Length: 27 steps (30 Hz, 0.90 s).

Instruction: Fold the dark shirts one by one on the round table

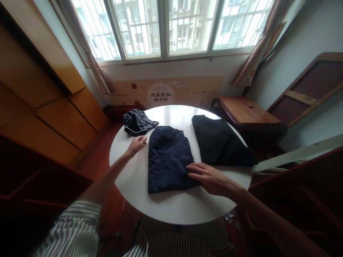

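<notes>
A folded dark navy garment [170, 164] lies flat in the middle of the white round table [171, 210]. My right hand [210, 176] rests on its lower right edge, fingers stretched out over the cloth. Just left of the garment, my left hand [137, 145] hovers close to the tabletop, its fingers curled together with nothing visible in them. Beyond it sits a crumpled dark garment [138, 121] with white piping. A larger black folded garment [221, 141] lies at the right and reaches over the table's edge.
Wooden cabinets [53, 117] line the left wall. A wooden side table [249, 110] stands at the back right, under a curtain [253, 64]. Barred windows [187, 28] and a printed banner [184, 91] are behind the table.
</notes>
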### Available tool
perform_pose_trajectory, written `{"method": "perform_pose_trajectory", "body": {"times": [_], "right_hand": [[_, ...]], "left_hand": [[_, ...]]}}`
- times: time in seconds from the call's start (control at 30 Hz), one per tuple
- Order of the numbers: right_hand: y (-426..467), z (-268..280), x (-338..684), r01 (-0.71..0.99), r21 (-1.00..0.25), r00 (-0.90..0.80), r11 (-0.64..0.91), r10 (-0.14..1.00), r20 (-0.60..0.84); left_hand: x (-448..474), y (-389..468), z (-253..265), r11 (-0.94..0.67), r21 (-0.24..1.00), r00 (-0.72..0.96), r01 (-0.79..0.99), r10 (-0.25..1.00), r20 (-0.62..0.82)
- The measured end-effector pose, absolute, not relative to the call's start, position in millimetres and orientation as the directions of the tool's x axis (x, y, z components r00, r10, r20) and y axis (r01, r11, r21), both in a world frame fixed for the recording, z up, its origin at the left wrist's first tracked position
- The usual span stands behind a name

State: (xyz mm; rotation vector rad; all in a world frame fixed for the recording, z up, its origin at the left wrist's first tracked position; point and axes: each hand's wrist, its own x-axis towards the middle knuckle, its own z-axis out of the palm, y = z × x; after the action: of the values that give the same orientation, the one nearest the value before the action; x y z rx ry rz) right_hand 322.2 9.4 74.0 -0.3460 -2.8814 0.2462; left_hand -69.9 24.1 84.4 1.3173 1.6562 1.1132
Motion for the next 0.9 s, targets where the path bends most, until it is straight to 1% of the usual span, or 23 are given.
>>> {"method": "perform_pose_trajectory", "body": {"times": [0.07,0.13,0.2,0.27,0.33,0.4,0.5,0.57,0.63,0.7,0.73,0.77,0.8,0.87,0.9], "right_hand": [[6,69,322,0.212,-0.192,-0.952,0.958,0.247,0.181],[3,63,321,0.208,-0.201,-0.956,0.957,0.242,0.166],[1,58,319,0.215,-0.199,-0.952,0.956,0.251,0.176],[2,54,318,0.223,-0.178,-0.943,0.958,0.258,0.208],[2,51,318,0.213,-0.144,-0.935,0.966,0.244,0.259],[2,48,319,0.187,-0.114,-0.921,0.976,0.214,0.325],[-2,46,321,0.142,-0.075,-0.901,0.987,0.160,0.403],[-7,45,321,0.115,-0.064,-0.900,0.991,0.131,0.416],[-14,47,321,0.108,-0.098,-0.903,0.989,0.139,0.406],[-20,53,321,0.115,-0.190,-0.901,0.975,0.182,0.393],[-22,58,322,0.120,-0.250,-0.897,0.961,0.213,0.387],[-22,64,321,0.130,-0.313,-0.889,0.941,0.250,0.384],[-19,69,321,0.150,-0.372,-0.871,0.916,0.301,0.388],[-6,79,317,0.223,-0.482,-0.797,0.847,0.443,0.410],[6,82,313,0.276,-0.540,-0.738,0.795,0.535,0.411]], "left_hand": [[-67,53,86,0.196,0.948,-0.190,0.251,0.970,-0.150],[-63,74,91,0.256,0.949,-0.086,0.182,0.966,-0.244],[-57,88,96,0.304,0.943,0.017,0.138,0.951,-0.309],[-50,95,101,0.316,0.943,0.095,0.105,0.941,-0.326],[-43,99,104,0.245,0.968,0.136,0.057,0.958,-0.251],[-39,101,105,0.122,0.992,0.125,-0.023,0.985,-0.119],[-41,106,104,-0.060,0.992,-0.006,-0.114,0.998,0.060],[-47,112,98,-0.122,0.986,-0.106,-0.118,0.988,0.109],[-53,118,88,-0.097,0.995,-0.199,-0.034,0.976,0.089],[-57,122,77,-0.015,0.988,-0.270,0.156,0.961,0.057],[-57,122,73,0.011,0.959,-0.296,0.285,0.952,0.077],[-55,120,70,0.007,0.905,-0.311,0.425,0.940,0.138],[-51,117,68,-0.026,0.825,-0.304,0.565,0.923,0.237],[-35,106,69,-0.137,0.607,-0.191,0.783,0.875,0.444],[-24,100,71,-0.191,0.504,-0.101,0.842,0.862,0.497]]}}
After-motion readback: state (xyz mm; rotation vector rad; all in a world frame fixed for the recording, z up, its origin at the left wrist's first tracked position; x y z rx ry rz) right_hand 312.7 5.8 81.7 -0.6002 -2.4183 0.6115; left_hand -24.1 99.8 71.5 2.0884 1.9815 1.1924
